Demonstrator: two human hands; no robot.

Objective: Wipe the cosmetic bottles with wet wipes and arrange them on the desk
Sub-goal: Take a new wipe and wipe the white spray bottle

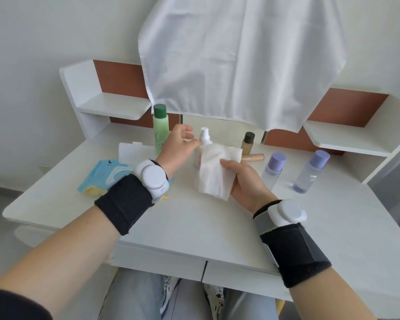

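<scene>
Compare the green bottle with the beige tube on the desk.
The green bottle stands upright; the beige tube lies on its side. The green bottle is far larger than the beige tube. The green bottle is translucent pale green with a dark cap; the beige tube is opaque. Both sit on the white desk.

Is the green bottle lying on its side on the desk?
No, the green bottle stands upright near the back of the desk, with its dark green cap on top.
</scene>
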